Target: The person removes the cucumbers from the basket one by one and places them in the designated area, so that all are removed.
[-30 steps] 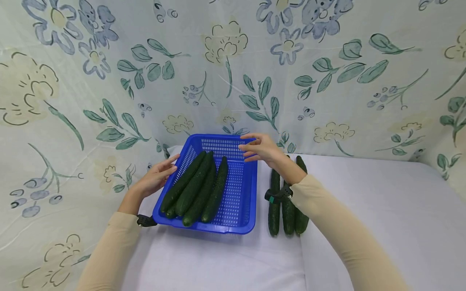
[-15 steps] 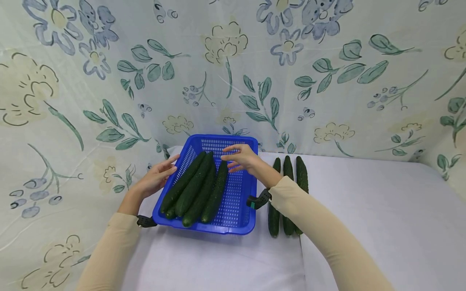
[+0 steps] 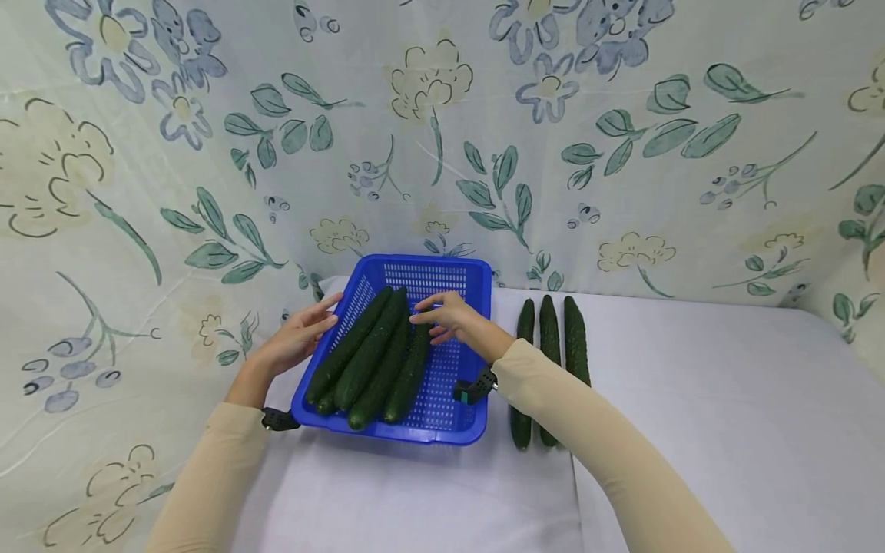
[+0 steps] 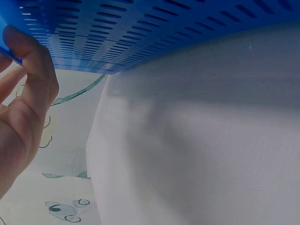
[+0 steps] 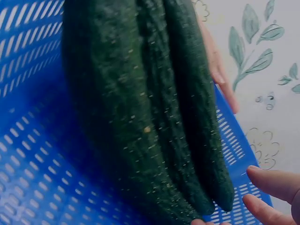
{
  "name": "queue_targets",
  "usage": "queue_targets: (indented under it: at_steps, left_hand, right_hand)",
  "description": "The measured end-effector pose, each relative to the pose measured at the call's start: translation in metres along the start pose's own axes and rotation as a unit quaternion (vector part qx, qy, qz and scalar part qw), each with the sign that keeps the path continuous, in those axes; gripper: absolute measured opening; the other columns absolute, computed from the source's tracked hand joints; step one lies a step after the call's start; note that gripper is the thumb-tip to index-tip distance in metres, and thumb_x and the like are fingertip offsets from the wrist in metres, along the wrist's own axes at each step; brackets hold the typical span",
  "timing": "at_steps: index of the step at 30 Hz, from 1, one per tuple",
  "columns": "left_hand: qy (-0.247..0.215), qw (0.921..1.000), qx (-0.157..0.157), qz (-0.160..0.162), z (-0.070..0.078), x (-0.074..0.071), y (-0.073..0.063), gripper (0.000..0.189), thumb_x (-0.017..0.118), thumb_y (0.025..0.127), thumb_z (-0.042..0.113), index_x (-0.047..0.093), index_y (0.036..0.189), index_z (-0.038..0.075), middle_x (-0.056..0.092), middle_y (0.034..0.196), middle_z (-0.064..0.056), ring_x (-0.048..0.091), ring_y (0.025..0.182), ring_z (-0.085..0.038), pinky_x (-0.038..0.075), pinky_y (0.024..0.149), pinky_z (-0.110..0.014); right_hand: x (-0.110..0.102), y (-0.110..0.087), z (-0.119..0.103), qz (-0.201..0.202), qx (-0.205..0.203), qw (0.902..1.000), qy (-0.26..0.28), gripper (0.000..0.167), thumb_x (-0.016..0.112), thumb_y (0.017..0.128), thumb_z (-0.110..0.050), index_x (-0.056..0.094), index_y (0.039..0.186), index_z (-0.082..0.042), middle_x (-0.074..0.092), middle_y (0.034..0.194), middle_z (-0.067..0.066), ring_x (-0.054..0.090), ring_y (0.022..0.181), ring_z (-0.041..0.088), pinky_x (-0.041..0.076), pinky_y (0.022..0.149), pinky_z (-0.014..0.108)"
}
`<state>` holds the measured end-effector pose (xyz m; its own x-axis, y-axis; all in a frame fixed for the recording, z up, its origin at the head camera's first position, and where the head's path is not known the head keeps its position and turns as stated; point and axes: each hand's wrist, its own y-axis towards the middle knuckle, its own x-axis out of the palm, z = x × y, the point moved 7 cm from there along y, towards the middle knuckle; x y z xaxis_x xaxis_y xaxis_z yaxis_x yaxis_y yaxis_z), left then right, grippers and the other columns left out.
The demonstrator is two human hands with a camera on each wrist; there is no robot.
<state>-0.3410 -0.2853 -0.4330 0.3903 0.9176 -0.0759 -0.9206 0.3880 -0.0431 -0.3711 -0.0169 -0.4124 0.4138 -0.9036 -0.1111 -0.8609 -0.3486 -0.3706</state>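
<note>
Blue basket (image 3: 442, 403): sits on the white cloth (image 3: 733, 399), in front of the flowery cloth (image 3: 373, 100).
Cucumbers inside (image 3: 365, 365): at least four, long and green, lying together on the basket's left side.
Cucumbers outside (image 3: 548, 330): three in a row, just right of the basket, partly behind the right arm (image 3: 574, 407).
Left hand (image 3: 297, 338): touches the basket's left rim; I can't tell if it grips.
Right hand (image 3: 452, 316): over the basket, fingers loose and apart, by the far tip of the right-most inside cucumber (image 3: 409, 376); I can't tell if it touches.
</note>
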Motion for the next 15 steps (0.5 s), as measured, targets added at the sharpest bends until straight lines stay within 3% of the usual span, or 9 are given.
queue_targets:
  at_steps: [8,15]
  left_hand:
    - [0.002,1.0,-0.003,0.005,-0.001,-0.002,0.001,0.056,0.042,0.109,0.019,0.02,0.161,0.015,0.052,0.124,-0.016,0.063,0.104,-0.014,0.056,0.081,-0.029]
    - [0.0,1.0,-0.004,0.004,-0.001,-0.001,0.001,0.056,0.041,0.109,0.019,0.02,0.161,0.016,0.052,0.125,-0.015,0.063,0.105,-0.014,0.056,0.082,-0.029]
  right_hand:
    - [0.005,0.004,0.009,0.004,0.019,0.9995,-0.025,0.049,0.078,0.088,-0.009,0.06,0.133,-0.003,0.038,0.15,0.02,0.05,0.122,0.045,0.051,0.094,0.051]
    - [0.011,0.007,0.018,-0.001,0.036,0.9976,-0.059,0.052,0.081,0.083,-0.004,0.061,0.131,-0.007,0.038,0.149,0.02,0.051,0.119,0.044,0.054,0.088,0.05]
